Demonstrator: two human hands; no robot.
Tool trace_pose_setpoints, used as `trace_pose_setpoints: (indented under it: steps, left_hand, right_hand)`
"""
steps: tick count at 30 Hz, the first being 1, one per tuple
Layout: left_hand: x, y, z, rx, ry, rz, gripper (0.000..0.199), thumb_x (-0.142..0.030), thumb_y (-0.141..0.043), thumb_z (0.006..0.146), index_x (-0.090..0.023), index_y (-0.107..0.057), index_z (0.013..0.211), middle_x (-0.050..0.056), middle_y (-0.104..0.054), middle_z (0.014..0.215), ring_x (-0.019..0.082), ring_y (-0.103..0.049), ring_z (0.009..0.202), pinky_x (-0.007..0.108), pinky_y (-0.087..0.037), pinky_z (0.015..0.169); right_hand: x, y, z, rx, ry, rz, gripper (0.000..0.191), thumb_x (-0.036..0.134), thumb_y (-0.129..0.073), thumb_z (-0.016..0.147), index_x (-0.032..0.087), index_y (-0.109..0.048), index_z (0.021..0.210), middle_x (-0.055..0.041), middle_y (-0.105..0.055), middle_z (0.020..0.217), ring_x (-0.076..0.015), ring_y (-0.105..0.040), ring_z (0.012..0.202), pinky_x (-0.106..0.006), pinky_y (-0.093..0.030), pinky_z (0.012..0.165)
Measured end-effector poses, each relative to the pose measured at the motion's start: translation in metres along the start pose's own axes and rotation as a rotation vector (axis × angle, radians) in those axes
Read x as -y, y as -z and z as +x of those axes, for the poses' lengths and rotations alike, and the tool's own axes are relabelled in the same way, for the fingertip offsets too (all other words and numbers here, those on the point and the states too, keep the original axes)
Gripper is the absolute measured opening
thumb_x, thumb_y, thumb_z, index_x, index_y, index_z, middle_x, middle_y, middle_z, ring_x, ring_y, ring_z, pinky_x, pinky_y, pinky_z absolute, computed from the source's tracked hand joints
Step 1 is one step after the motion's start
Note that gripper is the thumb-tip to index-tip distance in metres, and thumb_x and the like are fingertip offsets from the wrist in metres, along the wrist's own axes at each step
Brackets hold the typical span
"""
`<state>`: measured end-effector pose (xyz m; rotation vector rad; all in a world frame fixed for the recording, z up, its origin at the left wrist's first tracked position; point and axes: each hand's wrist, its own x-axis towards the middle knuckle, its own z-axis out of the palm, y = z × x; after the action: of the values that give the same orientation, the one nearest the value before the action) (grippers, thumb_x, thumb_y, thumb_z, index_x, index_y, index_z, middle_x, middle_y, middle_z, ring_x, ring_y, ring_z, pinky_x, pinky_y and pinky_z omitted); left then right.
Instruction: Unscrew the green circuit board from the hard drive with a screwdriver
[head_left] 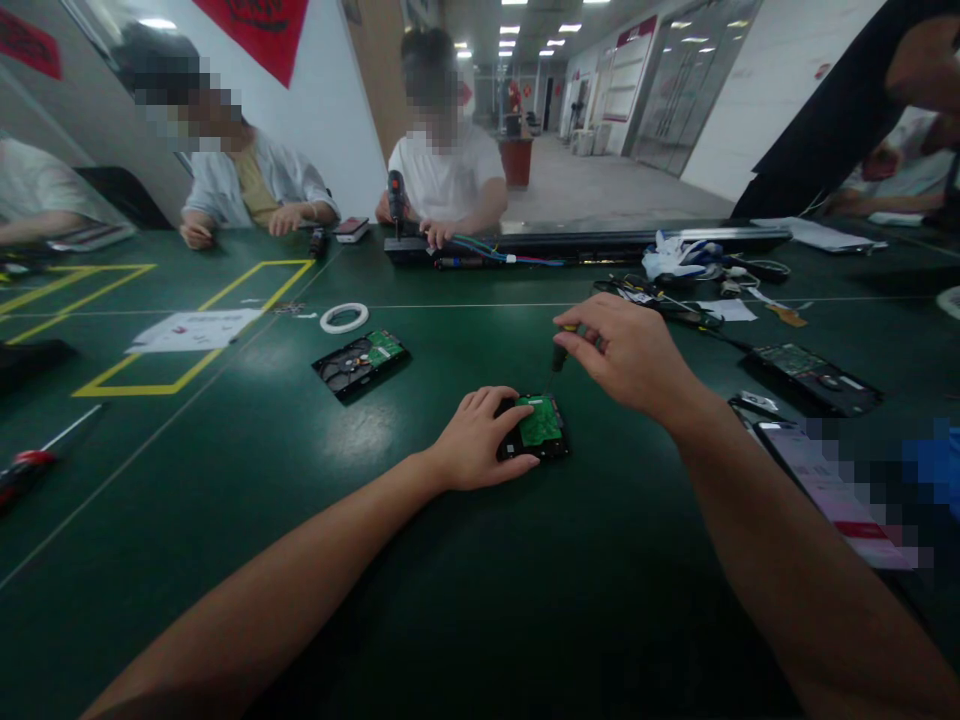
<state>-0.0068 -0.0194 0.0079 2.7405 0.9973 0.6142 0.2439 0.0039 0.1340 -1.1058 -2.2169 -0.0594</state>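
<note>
A hard drive (541,424) with a green circuit board facing up lies on the table in front of me. My left hand (480,440) holds it from the left side, thumb along the near edge and fingers over its top, covering that end. Above the far right corner of the drive, my right hand (619,350) grips a small screwdriver (559,355) by the handle. Its thin shaft points down at the board's far edge; whether the tip touches a screw is too small to tell.
Another hard drive (361,364) and a white tape roll (344,318) lie to the left. A red-handled screwdriver (37,462) is at far left. On the right are a third drive (814,378), cables and a phone (832,490). Across the table a person holds a power drill (396,195).
</note>
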Motion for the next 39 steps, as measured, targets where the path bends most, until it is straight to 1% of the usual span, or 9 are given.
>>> trace_pose_setpoints:
  steps: [3, 6, 10, 13, 19, 22, 26, 31, 39]
  left_hand:
    - [0.0004, 0.0, -0.0002, 0.004, 0.003, -0.003, 0.074, -0.067, -0.066, 0.094, -0.023, -0.054, 0.152, 0.018, -0.05, 0.149, 0.039, -0.049, 0.137, 0.058, -0.043, 0.114]
    - [0.0009, -0.0002, -0.0004, 0.002, 0.004, -0.003, 0.074, -0.067, -0.066, 0.094, -0.024, -0.054, 0.153, 0.017, -0.05, 0.148, 0.039, -0.048, 0.138, 0.058, -0.043, 0.115]
    - [0.0007, 0.0004, -0.0004, -0.001, -0.001, -0.001, 0.074, -0.067, -0.066, 0.094, -0.023, -0.054, 0.152, 0.018, -0.05, 0.148, 0.039, -0.049, 0.138, 0.058, -0.043, 0.115]
    - [0.0, 0.0017, -0.0004, 0.0, 0.002, -0.009, 0.073, -0.067, -0.066, 0.094, -0.024, -0.054, 0.152, 0.017, -0.051, 0.148, 0.039, -0.049, 0.137, 0.059, -0.043, 0.114]
    - [-0.0009, 0.0028, -0.0003, 0.004, 0.005, 0.002, 0.073, -0.067, -0.066, 0.094, -0.023, -0.055, 0.152, 0.018, -0.05, 0.149, 0.039, -0.049, 0.138, 0.058, -0.043, 0.114]
    - [-0.0005, 0.0021, -0.0001, 0.007, 0.007, 0.0, 0.075, -0.068, -0.067, 0.094, -0.023, -0.054, 0.153, 0.018, -0.05, 0.149, 0.039, -0.049, 0.138, 0.058, -0.043, 0.114]
    - [0.0003, 0.0012, -0.0001, 0.001, 0.004, -0.009, 0.073, -0.067, -0.067, 0.094, -0.026, -0.054, 0.153, 0.017, -0.051, 0.149, 0.039, -0.049, 0.137, 0.059, -0.042, 0.114]
    - [0.001, 0.0009, -0.0007, -0.002, -0.002, -0.007, 0.073, -0.068, -0.066, 0.094, -0.025, -0.054, 0.153, 0.017, -0.05, 0.149, 0.039, -0.049, 0.138, 0.059, -0.042, 0.115]
    - [0.0002, 0.0023, -0.0006, 0.01, -0.004, 0.011, 0.075, -0.068, -0.065, 0.095, -0.022, -0.054, 0.153, 0.019, -0.05, 0.148, 0.039, -0.049, 0.138, 0.058, -0.043, 0.114]
  right_hand:
    - [0.0018, 0.0014, 0.0004, 0.022, 0.019, 0.032, 0.02, 0.018, -0.062, 0.097, 0.022, -0.075, 0.112, -0.0103, -0.078, 0.112, -0.0291, -0.07, 0.1, -0.044, -0.052, 0.09]
    - [0.0031, 0.0023, 0.0006, 0.026, 0.017, 0.028, 0.022, 0.015, -0.06, 0.096, 0.022, -0.075, 0.111, -0.0103, -0.078, 0.112, -0.0295, -0.071, 0.102, -0.045, -0.052, 0.092]
    - [0.003, 0.0019, 0.0003, 0.023, -0.004, -0.003, 0.023, 0.016, -0.06, 0.096, 0.021, -0.073, 0.114, -0.0119, -0.077, 0.111, -0.0302, -0.07, 0.098, -0.046, -0.052, 0.09]
    - [0.0028, 0.0008, 0.0, 0.002, -0.044, -0.007, 0.024, 0.018, -0.062, 0.095, 0.022, -0.07, 0.118, -0.0111, -0.076, 0.11, -0.0293, -0.069, 0.091, -0.045, -0.051, 0.083]
    - [0.004, -0.001, 0.0003, 0.003, -0.037, -0.031, 0.006, 0.025, -0.066, 0.097, 0.023, -0.068, 0.102, -0.0094, -0.073, 0.1, -0.0276, -0.066, 0.087, -0.041, -0.049, 0.078]
    - [0.0026, -0.0018, 0.0009, -0.007, -0.031, -0.045, 0.006, 0.027, -0.067, 0.098, 0.022, -0.069, 0.101, -0.0095, -0.072, 0.099, -0.0278, -0.067, 0.088, -0.041, -0.049, 0.078]
    - [0.0004, -0.0021, 0.0007, -0.034, -0.019, -0.033, 0.007, 0.027, -0.067, 0.097, 0.023, -0.07, 0.101, -0.0103, -0.075, 0.105, -0.0283, -0.068, 0.092, -0.044, -0.051, 0.084]
    - [0.0016, -0.001, -0.001, -0.024, -0.018, -0.025, 0.017, 0.023, -0.06, 0.099, 0.021, -0.073, 0.109, -0.0112, -0.077, 0.111, -0.028, -0.069, 0.091, -0.043, -0.052, 0.082]
    - [0.0023, -0.0001, -0.0001, -0.024, -0.032, -0.067, 0.012, 0.026, -0.064, 0.099, 0.021, -0.073, 0.104, -0.0111, -0.076, 0.099, -0.0287, -0.067, 0.087, -0.044, -0.051, 0.08]
